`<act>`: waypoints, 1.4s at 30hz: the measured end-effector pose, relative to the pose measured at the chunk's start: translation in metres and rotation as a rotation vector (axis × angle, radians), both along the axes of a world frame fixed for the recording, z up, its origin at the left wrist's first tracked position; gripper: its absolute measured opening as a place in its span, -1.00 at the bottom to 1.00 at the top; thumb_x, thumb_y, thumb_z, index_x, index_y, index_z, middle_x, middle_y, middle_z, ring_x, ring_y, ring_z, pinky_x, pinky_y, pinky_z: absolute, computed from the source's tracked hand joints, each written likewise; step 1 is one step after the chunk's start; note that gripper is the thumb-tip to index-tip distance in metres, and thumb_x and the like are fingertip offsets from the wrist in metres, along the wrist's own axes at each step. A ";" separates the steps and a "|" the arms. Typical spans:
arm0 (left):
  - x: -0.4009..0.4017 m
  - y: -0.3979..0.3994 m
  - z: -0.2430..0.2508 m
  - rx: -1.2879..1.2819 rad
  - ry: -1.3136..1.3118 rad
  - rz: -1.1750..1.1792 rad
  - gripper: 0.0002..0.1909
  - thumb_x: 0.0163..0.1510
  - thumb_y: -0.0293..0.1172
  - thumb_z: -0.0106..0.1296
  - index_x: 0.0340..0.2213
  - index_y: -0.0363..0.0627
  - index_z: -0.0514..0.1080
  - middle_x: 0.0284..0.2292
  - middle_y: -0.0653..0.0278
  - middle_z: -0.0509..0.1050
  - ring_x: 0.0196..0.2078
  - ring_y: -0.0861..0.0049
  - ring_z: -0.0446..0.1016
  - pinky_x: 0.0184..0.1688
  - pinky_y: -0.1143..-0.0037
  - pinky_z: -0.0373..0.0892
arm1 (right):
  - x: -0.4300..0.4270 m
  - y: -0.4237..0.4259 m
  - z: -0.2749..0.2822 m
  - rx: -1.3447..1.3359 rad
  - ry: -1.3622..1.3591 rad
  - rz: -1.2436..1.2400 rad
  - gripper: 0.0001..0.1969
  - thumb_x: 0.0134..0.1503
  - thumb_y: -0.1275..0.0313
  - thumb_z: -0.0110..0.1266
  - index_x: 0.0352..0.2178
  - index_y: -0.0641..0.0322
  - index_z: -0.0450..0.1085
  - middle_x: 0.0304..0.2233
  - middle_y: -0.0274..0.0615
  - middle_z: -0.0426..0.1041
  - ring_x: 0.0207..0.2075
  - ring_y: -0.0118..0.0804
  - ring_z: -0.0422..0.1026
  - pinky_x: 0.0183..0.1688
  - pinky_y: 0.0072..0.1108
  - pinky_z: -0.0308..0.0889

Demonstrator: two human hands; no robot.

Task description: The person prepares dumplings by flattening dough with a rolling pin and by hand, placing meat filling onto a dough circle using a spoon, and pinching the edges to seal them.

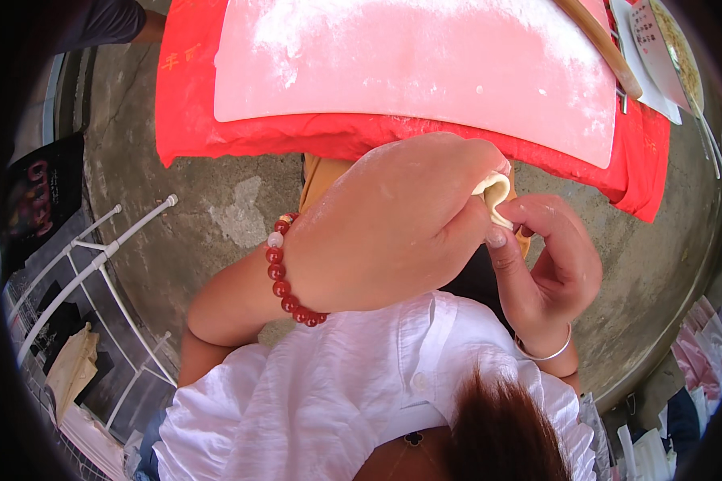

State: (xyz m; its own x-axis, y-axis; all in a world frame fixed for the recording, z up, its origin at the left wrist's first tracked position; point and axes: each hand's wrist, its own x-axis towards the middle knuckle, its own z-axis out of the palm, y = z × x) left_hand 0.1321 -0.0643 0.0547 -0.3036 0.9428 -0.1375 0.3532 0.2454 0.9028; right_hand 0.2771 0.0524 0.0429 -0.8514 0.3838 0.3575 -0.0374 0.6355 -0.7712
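A pale, thin piece of dough (498,195), bent into a curved fold, is held between both hands above my lap. My left hand (391,210), dusted with flour and wearing a red bead bracelet (281,288), grips it at the fingertips; the palm side is hidden. From the right, my right hand (547,258) pinches the lower end of the dough between thumb and forefinger. A silver bangle (547,355) circles that wrist. Whether anything lies inside the fold cannot be seen.
Ahead lies a floured pink mat (409,96) over a red tablecloth (192,132). A wooden rolling pin (607,54) rests across its right edge. Beside it a bowl of food (662,54) holds chopsticks (711,147). A white tubular rack (102,258) stands left. Another person's leg (114,24) shows top left.
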 end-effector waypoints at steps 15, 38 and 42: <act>-0.011 -0.002 0.001 -0.087 -0.333 -0.103 -0.57 0.15 -0.26 -0.22 -0.03 -0.29 0.28 -0.30 0.16 0.51 -0.28 0.45 0.50 -0.22 0.47 0.39 | 0.002 0.000 -0.002 -0.305 -0.098 0.010 -0.74 -0.09 0.65 0.20 -0.28 0.43 0.44 -0.50 -0.18 0.41 -0.52 -0.49 0.32 -0.47 -0.69 0.24; 0.029 0.004 -0.038 0.333 -0.646 0.302 -0.23 0.22 0.21 -0.56 -0.37 -0.26 0.44 -0.53 0.25 0.45 -0.48 0.56 0.41 -0.40 0.56 0.31 | -0.005 -0.010 0.021 -0.432 -0.094 -0.109 -0.74 -0.11 0.64 0.23 -0.31 0.42 0.43 -0.55 -0.19 0.43 -0.58 -0.48 0.35 -0.53 -0.70 0.27; 0.026 0.002 -0.041 0.250 -0.648 0.315 -0.21 0.22 0.22 -0.59 -0.38 -0.25 0.45 -0.53 0.23 0.45 -0.48 0.55 0.41 -0.40 0.56 0.31 | -0.003 -0.008 0.016 -0.313 -0.106 -0.052 -0.70 -0.11 0.63 0.23 -0.26 0.43 0.43 -0.55 -0.20 0.42 -0.59 -0.48 0.35 -0.53 -0.70 0.27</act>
